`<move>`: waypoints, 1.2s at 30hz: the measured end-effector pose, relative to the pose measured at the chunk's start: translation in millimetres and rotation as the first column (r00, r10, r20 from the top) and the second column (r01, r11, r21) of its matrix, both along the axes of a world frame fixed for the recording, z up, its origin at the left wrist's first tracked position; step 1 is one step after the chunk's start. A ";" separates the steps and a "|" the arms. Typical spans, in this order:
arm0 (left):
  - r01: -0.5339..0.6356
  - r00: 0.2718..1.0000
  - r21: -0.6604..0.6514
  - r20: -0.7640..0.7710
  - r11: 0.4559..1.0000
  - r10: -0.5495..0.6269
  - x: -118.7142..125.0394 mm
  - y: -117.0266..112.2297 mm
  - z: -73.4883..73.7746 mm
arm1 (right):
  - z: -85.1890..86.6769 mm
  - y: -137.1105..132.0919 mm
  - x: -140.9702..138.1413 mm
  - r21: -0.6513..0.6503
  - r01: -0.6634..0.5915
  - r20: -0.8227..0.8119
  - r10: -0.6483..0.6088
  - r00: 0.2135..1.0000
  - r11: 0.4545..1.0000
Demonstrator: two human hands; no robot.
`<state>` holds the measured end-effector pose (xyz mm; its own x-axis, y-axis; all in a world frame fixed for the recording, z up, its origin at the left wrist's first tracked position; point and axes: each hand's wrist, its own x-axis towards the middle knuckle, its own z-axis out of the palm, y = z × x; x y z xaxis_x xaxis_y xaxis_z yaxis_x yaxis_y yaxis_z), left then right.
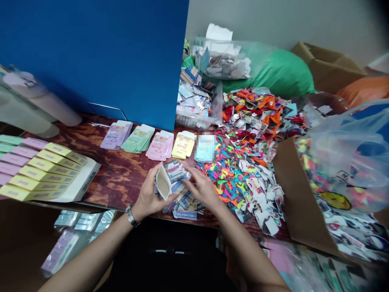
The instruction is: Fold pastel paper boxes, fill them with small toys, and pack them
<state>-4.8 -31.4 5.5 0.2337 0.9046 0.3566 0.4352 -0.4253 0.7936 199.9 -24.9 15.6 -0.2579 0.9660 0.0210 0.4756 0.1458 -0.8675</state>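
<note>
My left hand (149, 194), with a watch on its wrist, is closed round a small open paper box (163, 184), its mouth tilted toward me. My right hand (202, 188) pinches a small clear-wrapped card packet (176, 170) beside the box mouth. Under both hands lies a loose heap of printed cards and packets (185, 207) on the wooden table (121, 174). Just right of my hands spreads a pile of bright small balloons (231, 170) and cut-out stickers (264, 198).
Flat pastel box blanks sit in fanned stacks (138, 138) behind my hands; rows of yellow and pink boxes (39, 170) lie at left. A blue board (97, 56) stands behind. Plastic bags (349, 150), a brown cardboard sheet (294, 202) and a green bag (273, 73) crowd the right.
</note>
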 end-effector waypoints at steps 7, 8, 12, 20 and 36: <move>-0.014 0.996 -0.112 -0.090 0.994 0.004 -1.5 5.9 5.2 | -9.4 35.2 39.3 -0.067 -0.084 0.670 0.107 0.735 0.994; 0.002 0.995 -0.119 -0.097 0.993 -0.013 -1.5 5.3 4.3 | -11.1 35.8 38.3 -0.044 -0.085 0.661 0.093 0.744 0.995; 0.068 0.990 -0.137 -0.115 0.988 -0.084 -2.7 4.2 2.1 | -5.9 34.9 41.2 0.097 -0.084 0.499 0.025 0.866 0.992; -0.098 0.990 -0.100 -0.109 0.990 0.087 10.6 13.4 4.5 | 43.0 10.6 50.6 0.491 0.374 -0.068 -0.393 0.917 0.787; 0.054 0.979 0.022 -0.198 0.998 -0.049 36.4 13.7 -12.1 | 31.1 -14.6 25.6 0.497 0.326 -0.050 -0.348 0.936 0.804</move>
